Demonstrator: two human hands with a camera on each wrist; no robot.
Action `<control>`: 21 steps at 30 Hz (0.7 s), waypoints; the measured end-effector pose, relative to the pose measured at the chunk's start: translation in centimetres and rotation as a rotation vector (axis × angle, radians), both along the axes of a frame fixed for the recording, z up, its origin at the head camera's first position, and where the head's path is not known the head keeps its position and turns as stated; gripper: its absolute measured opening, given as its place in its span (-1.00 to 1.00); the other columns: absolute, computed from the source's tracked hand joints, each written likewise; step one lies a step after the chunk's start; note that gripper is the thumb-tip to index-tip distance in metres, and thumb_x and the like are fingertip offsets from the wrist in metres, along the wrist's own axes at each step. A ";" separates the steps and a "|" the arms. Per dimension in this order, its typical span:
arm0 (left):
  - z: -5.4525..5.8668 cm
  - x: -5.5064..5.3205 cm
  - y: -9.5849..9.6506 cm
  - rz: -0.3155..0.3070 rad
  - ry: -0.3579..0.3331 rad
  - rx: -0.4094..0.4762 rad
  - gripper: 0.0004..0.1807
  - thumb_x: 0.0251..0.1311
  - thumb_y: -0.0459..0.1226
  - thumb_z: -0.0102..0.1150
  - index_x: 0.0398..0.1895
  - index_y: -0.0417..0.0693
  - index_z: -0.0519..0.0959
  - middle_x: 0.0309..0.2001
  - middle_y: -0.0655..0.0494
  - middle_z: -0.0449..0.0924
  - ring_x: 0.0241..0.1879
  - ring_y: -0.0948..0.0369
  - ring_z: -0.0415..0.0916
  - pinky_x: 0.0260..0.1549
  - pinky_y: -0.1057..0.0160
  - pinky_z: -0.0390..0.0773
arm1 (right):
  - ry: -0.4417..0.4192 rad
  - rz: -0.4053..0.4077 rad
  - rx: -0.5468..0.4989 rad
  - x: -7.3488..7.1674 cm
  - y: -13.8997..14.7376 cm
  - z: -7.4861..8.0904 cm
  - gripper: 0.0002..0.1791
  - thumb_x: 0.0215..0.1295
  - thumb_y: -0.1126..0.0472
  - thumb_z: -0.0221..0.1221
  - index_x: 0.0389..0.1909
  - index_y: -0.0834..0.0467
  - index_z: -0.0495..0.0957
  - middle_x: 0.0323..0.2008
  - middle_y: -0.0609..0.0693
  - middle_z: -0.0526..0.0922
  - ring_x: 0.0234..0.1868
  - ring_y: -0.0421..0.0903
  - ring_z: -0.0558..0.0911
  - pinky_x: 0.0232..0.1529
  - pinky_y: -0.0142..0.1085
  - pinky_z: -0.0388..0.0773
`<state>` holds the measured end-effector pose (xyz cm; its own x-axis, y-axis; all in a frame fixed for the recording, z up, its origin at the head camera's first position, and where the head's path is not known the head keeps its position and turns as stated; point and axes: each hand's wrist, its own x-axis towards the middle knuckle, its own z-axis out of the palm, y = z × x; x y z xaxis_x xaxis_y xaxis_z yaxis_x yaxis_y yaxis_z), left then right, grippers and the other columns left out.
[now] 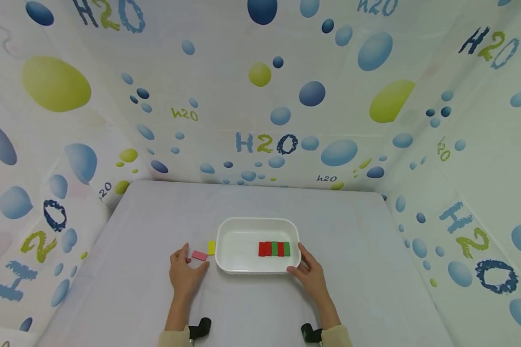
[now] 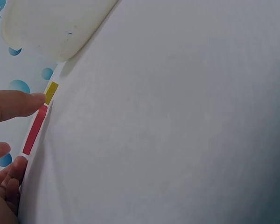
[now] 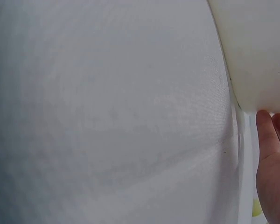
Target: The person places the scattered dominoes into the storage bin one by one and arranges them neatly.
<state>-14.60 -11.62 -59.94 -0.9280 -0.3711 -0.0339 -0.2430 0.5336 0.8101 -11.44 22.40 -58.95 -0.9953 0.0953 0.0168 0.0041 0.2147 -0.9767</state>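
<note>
Right now, from my remote seat, I am seeing two beige sleeves (image 1: 173, 339) nearest, with black wrist mounts (image 1: 200, 328) sitting beside them. The left hand (image 1: 186, 275) is curving round a small pink block (image 1: 199, 255) on the white table (image 1: 351, 236), thumb and fingers lying by its two ends; I am not managing to tell whether they are pinching it. The right hand (image 1: 311, 278) is grasping the near right corner of a white tray (image 1: 239, 248), its thumb and fingers bracketing the walls. A yellow block (image 1: 211, 247) is lying between the pink one and the tray, just beside the left wall. In the tray's right half, a row of pieces (image 1: 274, 248) is running left to right: red, red, green, red, green. Farthest off, a white curtain (image 1: 221, 72) is displaying blue and lime spots and "H2O" lettering.
</note>
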 end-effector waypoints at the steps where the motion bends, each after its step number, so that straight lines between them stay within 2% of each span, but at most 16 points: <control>1: -0.1 0.0 0.0 0.004 0.006 -0.007 -0.11 0.00 -0.27 0.40 0.43 -0.24 0.22 0.27 -0.29 0.22 0.05 -0.10 0.35 0.00 -0.14 0.42 | 0.008 0.001 0.005 0.0 0.1 -0.2 -0.10 0.03 0.36 0.41 0.44 0.13 0.26 0.43 0.17 0.28 0.35 0.21 0.39 0.13 -0.29 0.48; 8: -0.6 -0.1 0.3 0.035 0.038 -0.051 -0.14 -0.03 -0.27 0.42 0.39 -0.28 0.28 0.26 -0.28 0.25 0.04 -0.11 0.39 0.01 -0.16 0.44 | 0.027 0.008 -0.008 0.0 0.2 -0.5 -0.10 0.03 0.28 0.43 0.44 0.09 0.27 0.43 0.17 0.29 0.35 0.22 0.39 0.12 -0.32 0.49; 18: -0.6 -0.3 0.6 0.060 0.039 -0.078 -0.17 -0.04 -0.27 0.45 0.33 -0.34 0.32 0.25 -0.30 0.25 0.05 -0.15 0.38 0.04 -0.18 0.41 | 0.054 0.008 0.007 0.1 0.0 -0.3 -0.10 0.04 0.33 0.41 0.44 0.18 0.25 0.41 0.27 0.28 0.31 0.29 0.41 0.09 -0.32 0.52; 21: -0.6 -0.3 0.6 0.069 0.041 -0.083 -0.20 -0.04 -0.27 0.45 0.29 -0.37 0.35 0.24 -0.30 0.26 0.03 -0.16 0.38 0.02 -0.18 0.42 | 0.054 0.009 0.019 0.2 -0.1 0.3 -0.11 0.05 0.35 0.40 0.43 0.22 0.24 0.41 0.29 0.27 0.31 0.31 0.40 0.09 -0.30 0.52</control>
